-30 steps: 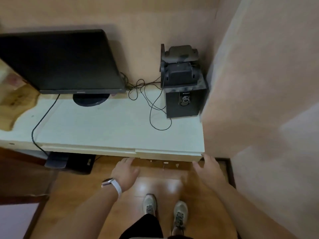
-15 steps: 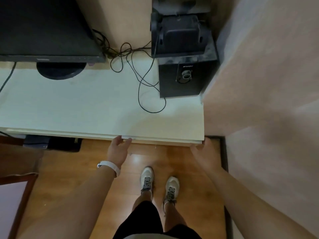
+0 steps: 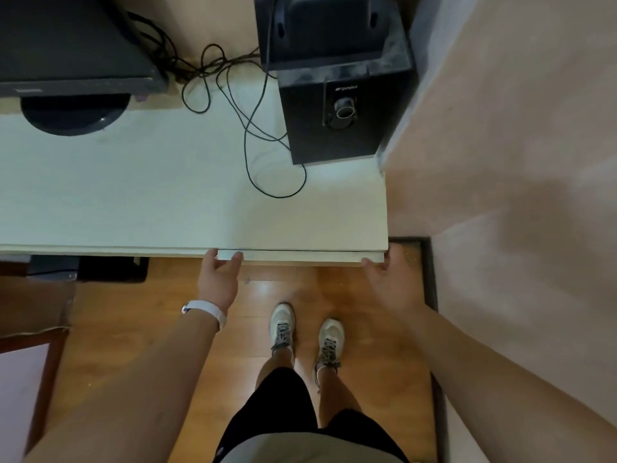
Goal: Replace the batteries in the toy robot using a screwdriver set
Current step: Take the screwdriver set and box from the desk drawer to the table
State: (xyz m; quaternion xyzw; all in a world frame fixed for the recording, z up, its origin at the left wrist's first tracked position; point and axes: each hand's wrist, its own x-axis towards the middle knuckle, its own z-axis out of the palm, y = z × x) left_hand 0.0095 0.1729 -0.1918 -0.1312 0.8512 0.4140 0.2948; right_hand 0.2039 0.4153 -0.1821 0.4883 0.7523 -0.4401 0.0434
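No toy robot or screwdriver set is in view. A white desk (image 3: 133,202) has a shallow drawer front (image 3: 300,256) under its right front edge, with a thin dark gap showing above it. My left hand (image 3: 217,282), a white band on its wrist, grips the left end of the drawer front, thumb and fingertips curled over its top edge. At the drawer's right end, by the wall, my right hand (image 3: 394,285) holds the front with its fingertips hooked on it. The drawer's inside is hidden.
A black monitor (image 3: 66,45) on a round foot stands at the back left. A black speaker (image 3: 334,128) sits at the back right, with loose black cables (image 3: 250,128) trailing over the desk. A wall (image 3: 500,162) closes the right side. My feet stand on the wooden floor (image 3: 167,329).
The view has moved closer and tilted down. Both hands rose from below the desk edge to the drawer front and took hold of its two ends.
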